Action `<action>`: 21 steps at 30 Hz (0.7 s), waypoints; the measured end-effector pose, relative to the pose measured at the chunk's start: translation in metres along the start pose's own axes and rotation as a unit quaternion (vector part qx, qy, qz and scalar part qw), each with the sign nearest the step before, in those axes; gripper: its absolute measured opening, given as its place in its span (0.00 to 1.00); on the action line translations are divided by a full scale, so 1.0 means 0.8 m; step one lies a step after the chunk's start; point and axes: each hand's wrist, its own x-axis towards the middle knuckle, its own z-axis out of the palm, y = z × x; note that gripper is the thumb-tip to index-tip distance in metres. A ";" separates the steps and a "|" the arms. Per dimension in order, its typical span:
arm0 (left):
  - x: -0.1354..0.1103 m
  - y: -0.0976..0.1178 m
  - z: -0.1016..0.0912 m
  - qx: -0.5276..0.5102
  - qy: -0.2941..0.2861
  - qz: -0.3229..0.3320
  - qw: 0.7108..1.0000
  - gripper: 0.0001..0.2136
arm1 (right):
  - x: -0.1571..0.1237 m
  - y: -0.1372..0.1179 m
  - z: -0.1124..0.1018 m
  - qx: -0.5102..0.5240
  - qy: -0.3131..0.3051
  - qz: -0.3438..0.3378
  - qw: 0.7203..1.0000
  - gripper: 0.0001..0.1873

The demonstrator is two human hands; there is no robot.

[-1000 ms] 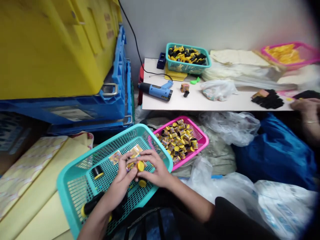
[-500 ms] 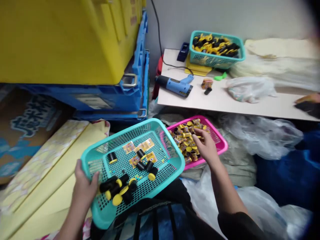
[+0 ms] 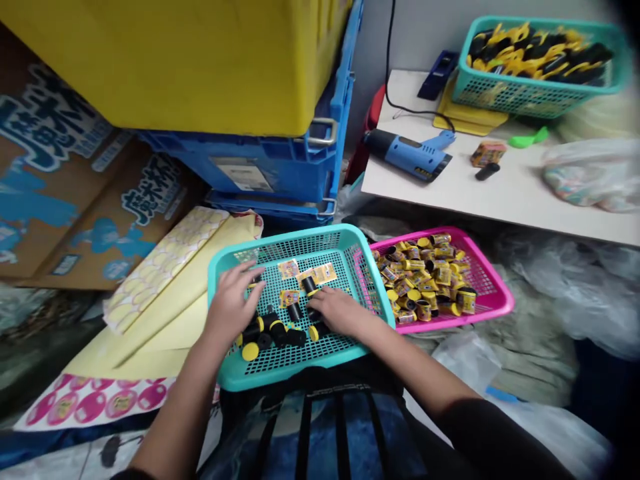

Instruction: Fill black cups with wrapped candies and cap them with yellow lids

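Observation:
A teal basket [image 3: 227, 373] rests at my lap, holding small black tubes with yellow caps [image 3: 310, 285] and printed yellow labels [image 3: 326, 272]. My left hand [image 3: 231, 299] reaches over its left side, fingers apart, close to a black tube partly hidden by the fingertips. Inside the basket's right half, my right hand [image 3: 340, 310] has its fingers closed around a black tube, mostly covered by the hand. More capped tubes lie in a loose pile near the basket's front. Beside it, a pink basket [image 3: 500, 303] holds many labelled yellow-and-black tubes [image 3: 425, 280].
A blue heat gun [image 3: 413, 155] lies on the white table [image 3: 565, 213], near a small labelled box [image 3: 487, 153]. Behind stands another teal basket [image 3: 525, 100] of black-and-yellow pieces. Blue crates [image 3: 280, 177] with a yellow bin [image 3: 210, 67] rise at left, beside cardboard boxes [image 3: 100, 220].
My right hand has moved left from the pink basket into the teal one. My left hand has let go of the teal basket's rim and moved over its inside. The view has shifted left.

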 end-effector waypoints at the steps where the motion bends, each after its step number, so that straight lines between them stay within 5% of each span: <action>1: 0.003 0.005 0.003 -0.007 -0.046 0.025 0.999 0.15 | -0.002 0.002 -0.004 -0.002 0.014 0.023 1.000 0.19; 5: 0.001 0.019 0.012 -0.061 -0.214 0.073 0.972 0.13 | -0.015 0.004 -0.016 0.000 0.101 0.079 0.992 0.22; 8: -0.005 0.031 0.019 -0.106 -0.293 0.095 0.946 0.12 | -0.019 -0.009 -0.005 0.034 0.052 0.015 0.998 0.17; 13: 0.031 0.041 0.056 -0.052 -0.242 0.103 0.963 0.11 | -0.011 -0.031 0.016 0.002 -0.034 -0.004 0.999 0.15; 17: 0.071 0.035 0.098 -0.020 -0.204 0.074 0.976 0.11 | -0.022 -0.022 0.003 0.096 0.034 0.027 0.994 0.15; 21: 0.080 0.031 0.120 -0.039 -0.196 0.060 0.978 0.10 | -0.043 -0.003 -0.013 0.271 0.125 0.086 0.950 0.12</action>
